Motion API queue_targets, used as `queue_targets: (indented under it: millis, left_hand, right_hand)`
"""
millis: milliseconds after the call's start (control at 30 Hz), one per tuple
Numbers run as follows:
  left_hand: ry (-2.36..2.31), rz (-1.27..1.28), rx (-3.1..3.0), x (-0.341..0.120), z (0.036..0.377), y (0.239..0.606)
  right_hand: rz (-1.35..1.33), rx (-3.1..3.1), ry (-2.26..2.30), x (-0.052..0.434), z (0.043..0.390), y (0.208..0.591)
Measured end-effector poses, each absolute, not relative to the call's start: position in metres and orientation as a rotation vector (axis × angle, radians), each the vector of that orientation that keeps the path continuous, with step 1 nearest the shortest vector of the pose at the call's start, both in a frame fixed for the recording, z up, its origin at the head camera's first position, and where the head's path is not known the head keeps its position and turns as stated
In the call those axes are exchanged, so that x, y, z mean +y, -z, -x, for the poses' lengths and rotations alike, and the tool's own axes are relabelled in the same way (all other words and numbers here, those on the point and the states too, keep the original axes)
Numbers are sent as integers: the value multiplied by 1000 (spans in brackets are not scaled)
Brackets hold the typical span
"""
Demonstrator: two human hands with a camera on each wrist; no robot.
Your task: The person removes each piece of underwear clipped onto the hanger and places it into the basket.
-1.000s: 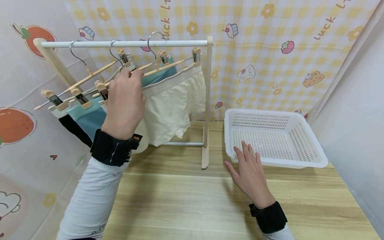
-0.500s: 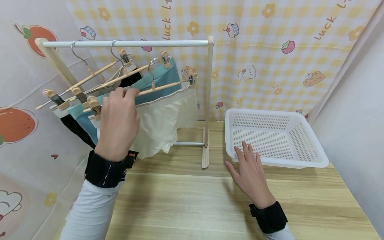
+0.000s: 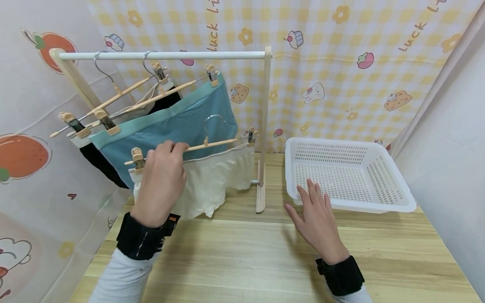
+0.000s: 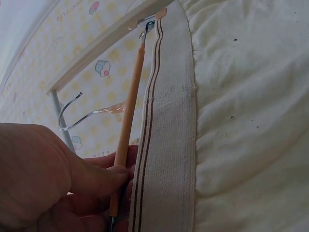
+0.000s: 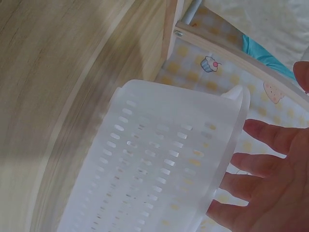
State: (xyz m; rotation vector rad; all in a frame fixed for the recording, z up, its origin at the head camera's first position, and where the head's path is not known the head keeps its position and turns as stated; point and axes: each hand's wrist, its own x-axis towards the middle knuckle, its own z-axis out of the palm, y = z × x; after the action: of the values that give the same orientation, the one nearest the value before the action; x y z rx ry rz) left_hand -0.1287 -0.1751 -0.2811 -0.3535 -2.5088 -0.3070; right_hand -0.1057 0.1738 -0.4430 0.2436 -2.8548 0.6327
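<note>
Fingers (image 3: 175, 148) grip hanger (image 3: 212, 144) carrying cream shorts (image 3: 212, 181).

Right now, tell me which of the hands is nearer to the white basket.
Right. The right hand lies flat on the table with its fingertips at the white basket's front left rim. The left hand is well off to the left, gripping the wooden hanger that carries the cream shorts.

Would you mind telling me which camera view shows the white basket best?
The head view: the whole white basket sits on the table beside the right hand. The right wrist view shows only its perforated wall, blurred, close up. The left wrist view misses it.
</note>
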Motion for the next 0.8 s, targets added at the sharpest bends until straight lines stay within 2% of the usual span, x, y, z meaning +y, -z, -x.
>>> queue_targets:
  millis: [300, 800]
  left_hand:
    - [321, 336, -2553, -173, 116, 292]
    - [451, 483, -2542, -152, 106, 308]
  right_hand:
    - [-231, -2846, -643, 177, 104, 443]
    - [-259, -2746, -669, 185, 105, 443]
